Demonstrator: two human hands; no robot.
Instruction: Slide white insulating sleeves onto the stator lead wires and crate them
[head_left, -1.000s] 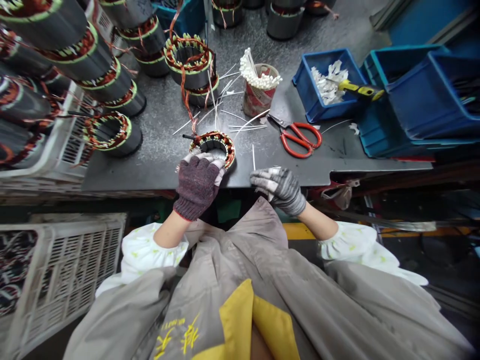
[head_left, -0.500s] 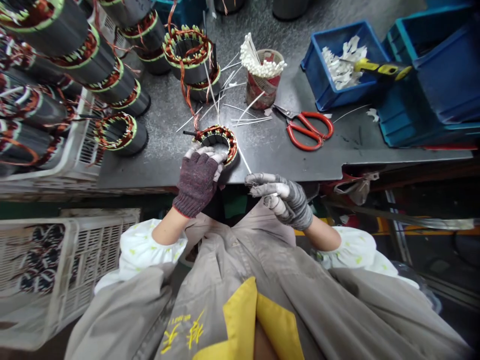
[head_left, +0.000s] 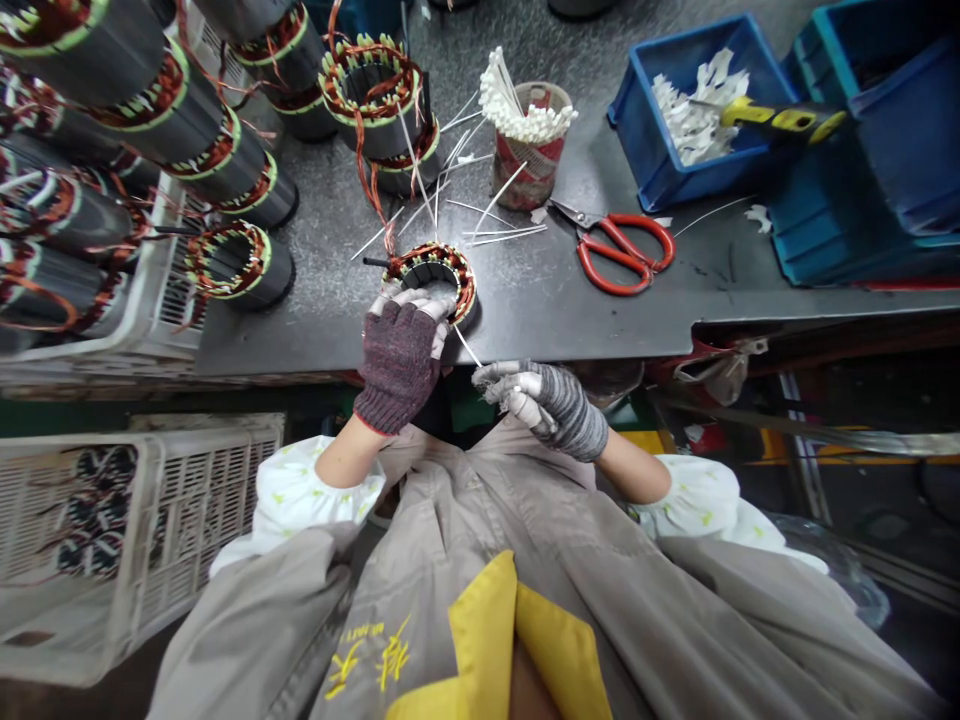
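A motor stator [head_left: 435, 272] with copper windings stands near the front edge of the dark metal bench [head_left: 540, 300]. My left hand [head_left: 400, 352], in a dark knit glove, grips the stator's near rim with its fingers curled over it. My right hand [head_left: 541, 402], in a grey striped glove, is just off the bench edge and pinches a thin white strip [head_left: 466, 346] whose far end points at the stator.
Red scissors [head_left: 621, 250] lie to the right. A cup of white strips [head_left: 527, 140] stands behind, with loose strips around it. Blue bins [head_left: 862, 190] are at the right, one bearing a yellow-handled tool [head_left: 780, 118]. Several stators [head_left: 187, 130] and white crates [head_left: 112, 540] fill the left.
My right hand has picked the white strip up off the bench, drawn back over the edge and brought it towards the stator. My left hand stays on the stator.
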